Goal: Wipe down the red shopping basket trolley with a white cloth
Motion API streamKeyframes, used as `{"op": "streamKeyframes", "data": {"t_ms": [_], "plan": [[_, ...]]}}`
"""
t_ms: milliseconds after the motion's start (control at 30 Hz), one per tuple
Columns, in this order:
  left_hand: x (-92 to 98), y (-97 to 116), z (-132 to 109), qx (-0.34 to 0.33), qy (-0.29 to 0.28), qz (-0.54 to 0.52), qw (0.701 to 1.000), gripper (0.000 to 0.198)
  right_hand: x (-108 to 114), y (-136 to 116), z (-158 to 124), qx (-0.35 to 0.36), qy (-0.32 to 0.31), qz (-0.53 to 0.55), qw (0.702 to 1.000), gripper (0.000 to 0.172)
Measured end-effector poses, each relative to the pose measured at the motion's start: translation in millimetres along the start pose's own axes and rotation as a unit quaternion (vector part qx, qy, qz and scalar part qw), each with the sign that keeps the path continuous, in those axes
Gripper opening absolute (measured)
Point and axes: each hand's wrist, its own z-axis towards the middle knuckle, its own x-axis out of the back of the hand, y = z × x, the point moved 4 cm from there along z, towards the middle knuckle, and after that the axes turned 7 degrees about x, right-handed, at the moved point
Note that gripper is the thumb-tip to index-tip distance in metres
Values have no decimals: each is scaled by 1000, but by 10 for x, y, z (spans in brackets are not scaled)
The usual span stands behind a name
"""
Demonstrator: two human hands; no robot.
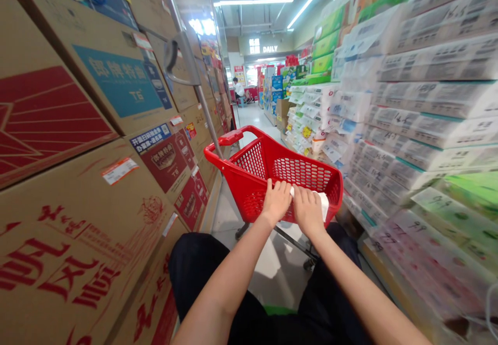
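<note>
Bright red cart (pixel 254 176), mesh-patterned sides. White cloth (pixel 323 203). Brown boxes (pixel 83 215) at left, red lettering, one blue label (pixel 123 79). White packs (pixel 422 127) at right, teal edges; green packs (pixel 327 25) upper right. Black trousers (pixel 194 272).

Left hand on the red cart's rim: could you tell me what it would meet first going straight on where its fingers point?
The left hand points forward into the red cart. The inside looks free, so probably the far mesh wall first, though depth is unclear.
</note>
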Motion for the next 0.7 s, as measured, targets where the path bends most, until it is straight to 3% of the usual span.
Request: {"op": "streamKeyframes", "data": {"t_ms": [100,200,300,400,533,700], "plan": [[32,-50,-16,-17,-7,-3,1000,31,7,41,-21,44,-10,3,999,60],[79,-172,-43,-56,-5,-19,998,39,31,271,-218,73,-24,8,997,64],[101,-270,-71,-92,-8,-25,995,39,66,530,-420,52,-21,8,998,64],[73,-263,-80,-81,-7,-24,996,38,104,645,-518,22,4,14,1000,63],[-6,-105,-68,-49,0,-22,999,45,112,460,-425,-24,40,17,999,63],[-39,47,-53,-41,7,-4,999,52,2,10,-144,3,28,12,1000,66]]}}
